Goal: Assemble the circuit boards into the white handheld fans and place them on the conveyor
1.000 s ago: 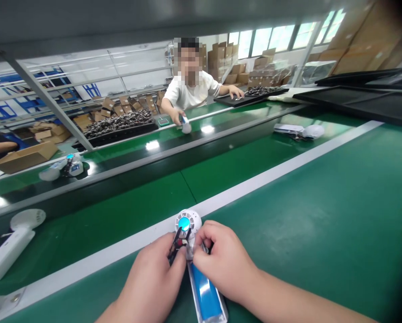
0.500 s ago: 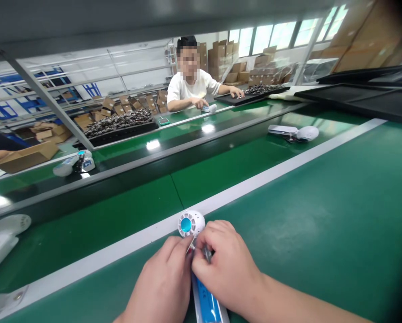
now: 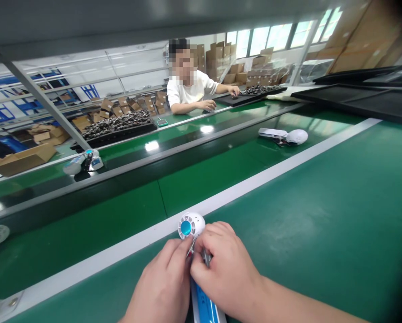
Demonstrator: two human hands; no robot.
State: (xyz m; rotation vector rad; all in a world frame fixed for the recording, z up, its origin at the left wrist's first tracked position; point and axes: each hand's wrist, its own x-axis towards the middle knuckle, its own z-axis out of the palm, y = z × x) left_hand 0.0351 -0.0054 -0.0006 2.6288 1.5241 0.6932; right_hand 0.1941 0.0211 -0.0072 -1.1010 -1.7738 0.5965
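A small white handheld fan (image 3: 191, 225) lies on the green table (image 3: 322, 215) in front of me, its round head with a blue centre pointing away and a blue battery showing in its open handle. My left hand (image 3: 163, 287) and my right hand (image 3: 226, 273) both pinch small parts and wires at the fan's neck, fingertips touching each other. What exactly sits between the fingers is hidden.
A green conveyor belt (image 3: 120, 211) runs past beyond a white stripe, carrying another white fan (image 3: 283, 135) at right and one (image 3: 83, 163) on the far lane at left. A person in a white shirt (image 3: 190, 92) works opposite beside black trays of parts (image 3: 116, 125). Cardboard boxes stand behind.
The fans on the belt have travelled leftward; the one at far left has nearly left view. My hands closed tighter over the fan's neck, hiding the black clip. The person opposite drew an arm back.
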